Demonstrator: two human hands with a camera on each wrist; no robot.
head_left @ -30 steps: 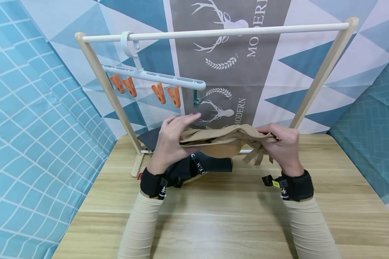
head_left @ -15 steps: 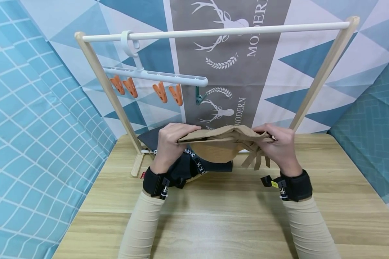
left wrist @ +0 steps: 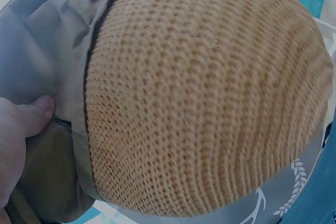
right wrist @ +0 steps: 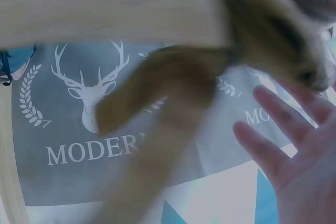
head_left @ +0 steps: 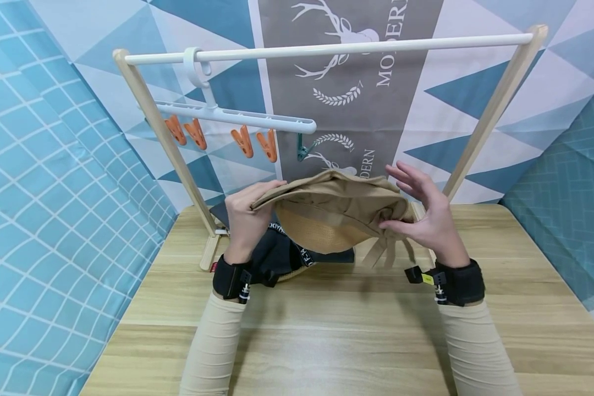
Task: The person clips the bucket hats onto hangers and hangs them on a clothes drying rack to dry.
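Observation:
A tan cloth sun hat [head_left: 331, 190] with a knitted-looking straw-coloured brim [left wrist: 210, 93] is held up over the table. My left hand [head_left: 247, 220] grips its left edge; in the left wrist view the thumb [left wrist: 39, 114] presses on the cloth beside the brim. At the hat's right end my right hand [head_left: 428, 220] has its fingers spread, the thumb close by the knot of the tie strings. Those strings [right wrist: 152, 156] dangle, blurred, in the right wrist view. Behind the left hand a dark cap [head_left: 277, 256] with a lettered strap lies on the table, partly hidden.
A rack with a white top rail [head_left: 351, 48] and wooden posts stands on the table [head_left: 326, 335]. From the rail's left part hangs a pale blue hanger [head_left: 247, 118] with several orange clips [head_left: 242, 141] and a green clip [head_left: 303, 147]. A patterned wall cloth is behind.
The hat has spread and tilted so more of its inside and brim shows. My right hand has loosened from its edge and opened its fingers; the left keeps its grip, slightly further left.

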